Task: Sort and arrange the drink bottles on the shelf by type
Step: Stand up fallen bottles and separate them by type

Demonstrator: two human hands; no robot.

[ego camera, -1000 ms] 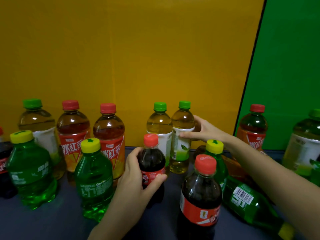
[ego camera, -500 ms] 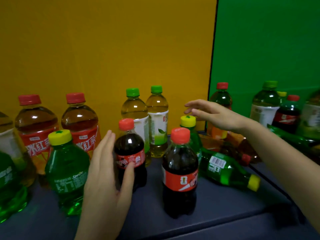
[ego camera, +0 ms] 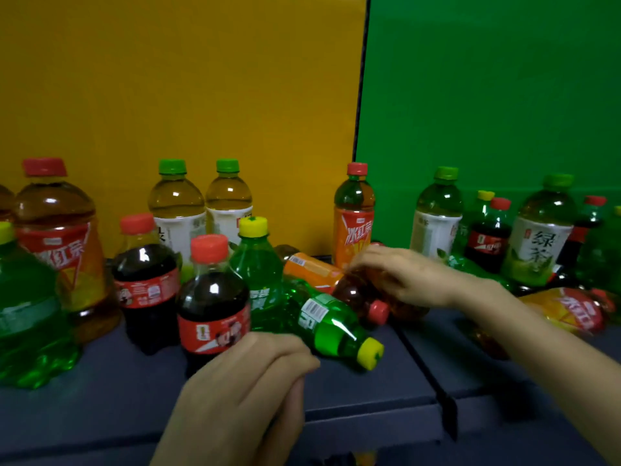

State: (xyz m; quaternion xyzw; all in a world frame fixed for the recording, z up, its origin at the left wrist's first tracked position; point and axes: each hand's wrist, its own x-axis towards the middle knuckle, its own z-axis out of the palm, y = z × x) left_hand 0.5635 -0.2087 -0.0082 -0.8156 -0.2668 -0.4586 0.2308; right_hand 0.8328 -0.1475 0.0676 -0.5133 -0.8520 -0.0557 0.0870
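Against the yellow panel (ego camera: 168,79), the far left holds one big Sprite bottle (ego camera: 30,314) and a tall iced tea bottle (ego camera: 55,237) just behind it; a second tea of that kind is cut off by the frame edge. Next stand two colas: the rear cola bottle (ego camera: 146,280) and the front cola bottle (ego camera: 211,307), close together. Behind them is a pair of green tea bottles (ego camera: 176,210), side by side at the back.

The left hand (ego camera: 242,391) hangs at the shelf's front edge just before the front cola, fingers loosely curled and gripping nothing.

An upright Sprite bottle (ego camera: 257,264) stands right of the colas, and a lying Sprite bottle (ego camera: 332,326) rests against its foot, yellow cap pointing to the front. Behind that lies the lying iced tea bottle (ego camera: 312,272) – the right hand (ego camera: 406,277) is curled over its brown body, holding it.

One more upright iced tea (ego camera: 354,220) stands where yellow meets the green panel (ego camera: 487,79).

On the green side I count two green teas (ego camera: 437,227), at least one small cola (ego camera: 489,238) and one toppled iced tea (ego camera: 571,309); the rest is too crowded to count.

The shelf (ego camera: 369,381) is bare along its front – either side of the dark divider seam (ego camera: 426,371).
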